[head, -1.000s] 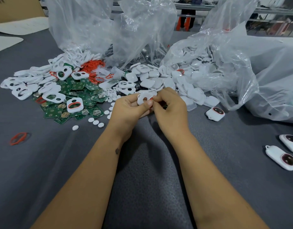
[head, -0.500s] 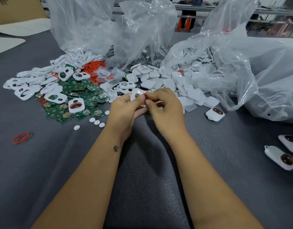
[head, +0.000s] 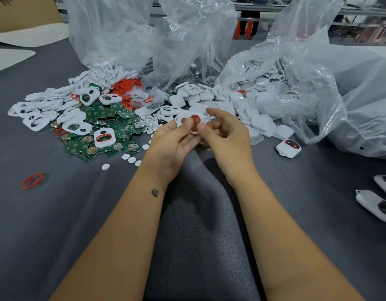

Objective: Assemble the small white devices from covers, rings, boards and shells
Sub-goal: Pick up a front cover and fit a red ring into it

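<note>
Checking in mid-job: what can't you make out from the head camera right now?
- Whether the red ring is fully seated in the white cover: left hand and right hand fingers cover its edges.
- Contents of the plastic bags: blurred by crinkled film.
- Finished devices at right: cut off by the frame edge.

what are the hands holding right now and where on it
A white cover with a red ring. The left hand pinches its left end; the right hand fingers its lower edge.
</note>
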Action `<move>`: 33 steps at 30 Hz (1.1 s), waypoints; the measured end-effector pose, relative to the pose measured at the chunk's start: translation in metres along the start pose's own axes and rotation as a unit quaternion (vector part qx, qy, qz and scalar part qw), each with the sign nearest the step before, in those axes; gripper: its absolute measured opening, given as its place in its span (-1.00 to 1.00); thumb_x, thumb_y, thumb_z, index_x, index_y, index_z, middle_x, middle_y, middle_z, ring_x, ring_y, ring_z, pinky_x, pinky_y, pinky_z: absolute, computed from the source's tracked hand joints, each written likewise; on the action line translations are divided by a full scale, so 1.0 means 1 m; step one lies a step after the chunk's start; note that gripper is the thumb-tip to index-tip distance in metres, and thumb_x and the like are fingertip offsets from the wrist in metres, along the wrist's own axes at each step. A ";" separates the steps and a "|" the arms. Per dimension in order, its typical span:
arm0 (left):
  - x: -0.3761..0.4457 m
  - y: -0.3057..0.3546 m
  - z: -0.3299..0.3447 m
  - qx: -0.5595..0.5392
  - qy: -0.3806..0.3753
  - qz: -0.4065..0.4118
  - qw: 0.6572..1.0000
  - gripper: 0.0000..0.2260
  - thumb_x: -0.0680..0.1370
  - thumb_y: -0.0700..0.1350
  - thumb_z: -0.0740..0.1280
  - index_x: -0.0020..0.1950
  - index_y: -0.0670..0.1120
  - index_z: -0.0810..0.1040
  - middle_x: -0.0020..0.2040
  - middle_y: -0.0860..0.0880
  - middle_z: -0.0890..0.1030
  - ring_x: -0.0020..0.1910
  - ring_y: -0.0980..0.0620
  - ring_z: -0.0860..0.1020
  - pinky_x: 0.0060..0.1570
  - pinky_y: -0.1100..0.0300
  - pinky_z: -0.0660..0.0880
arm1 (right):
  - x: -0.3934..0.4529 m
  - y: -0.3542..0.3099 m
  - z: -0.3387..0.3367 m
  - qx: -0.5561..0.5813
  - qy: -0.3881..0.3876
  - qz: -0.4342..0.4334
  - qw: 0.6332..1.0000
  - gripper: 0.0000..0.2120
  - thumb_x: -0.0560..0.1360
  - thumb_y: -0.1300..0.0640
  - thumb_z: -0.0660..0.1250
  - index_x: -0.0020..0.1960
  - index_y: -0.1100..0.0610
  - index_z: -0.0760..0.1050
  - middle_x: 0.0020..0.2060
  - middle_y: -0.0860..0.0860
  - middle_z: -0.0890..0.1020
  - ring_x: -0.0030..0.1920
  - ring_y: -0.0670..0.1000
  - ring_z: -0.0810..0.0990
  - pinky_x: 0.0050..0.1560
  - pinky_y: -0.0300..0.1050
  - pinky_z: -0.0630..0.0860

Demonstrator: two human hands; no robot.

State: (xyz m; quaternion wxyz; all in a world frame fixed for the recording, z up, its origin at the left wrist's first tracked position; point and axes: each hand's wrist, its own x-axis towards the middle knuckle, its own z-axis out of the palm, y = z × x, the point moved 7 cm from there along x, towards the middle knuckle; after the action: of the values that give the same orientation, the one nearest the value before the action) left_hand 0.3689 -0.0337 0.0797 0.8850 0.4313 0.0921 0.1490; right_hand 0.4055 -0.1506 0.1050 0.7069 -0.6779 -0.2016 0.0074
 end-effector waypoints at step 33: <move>-0.009 0.010 0.010 0.338 -0.023 0.127 0.932 -0.86 0.53 -0.36 0.35 0.07 -0.24 0.57 -0.18 -0.08 0.64 -0.25 0.12 0.60 -0.21 0.30 0.53 | 0.005 0.019 -0.004 0.047 0.010 0.079 0.996 -0.91 0.54 0.24 0.35 -0.14 0.17 0.58 -0.37 0.09 0.61 -0.37 -0.01 0.54 -0.34 -0.19 0.50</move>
State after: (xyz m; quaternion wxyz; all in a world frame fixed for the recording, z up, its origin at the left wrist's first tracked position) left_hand 0.3618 -0.0381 0.0941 0.6624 0.7165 0.0611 0.2103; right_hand 0.4165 -0.1510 0.0881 0.7373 -0.6576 -0.1399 0.0660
